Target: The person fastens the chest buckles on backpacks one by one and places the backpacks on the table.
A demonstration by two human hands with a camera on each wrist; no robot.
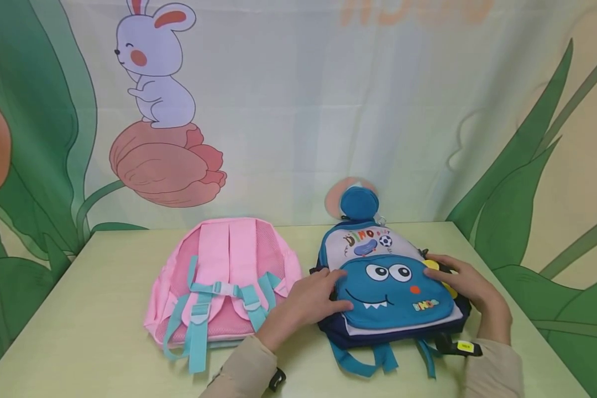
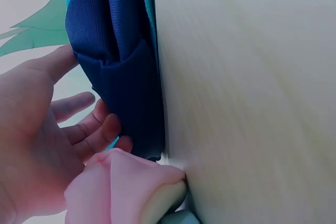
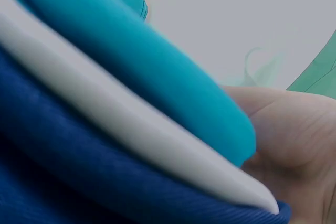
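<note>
A blue and white children's backpack (image 1: 393, 290) with a cartoon dinosaur face lies front side up on the table, its teal straps poking out below. My left hand (image 1: 310, 298) touches its left side with fingers spread; in the left wrist view the fingertips (image 2: 111, 127) rest against the navy side panel. My right hand (image 1: 470, 284) lies along the right side, fingers extended over the edge by the yellow trim. In the right wrist view the backpack's edge hides most of those fingers. A pink backpack (image 1: 229, 243) lies beside it, straps up.
The light yellow-green table (image 1: 99, 298) runs back to a printed cloth backdrop (image 1: 288, 110) with a rabbit and leaves. A round teal pouch (image 1: 360, 203) sits at the top of the blue backpack. The pink backpack's turquoise straps (image 1: 199, 342) hang toward the front.
</note>
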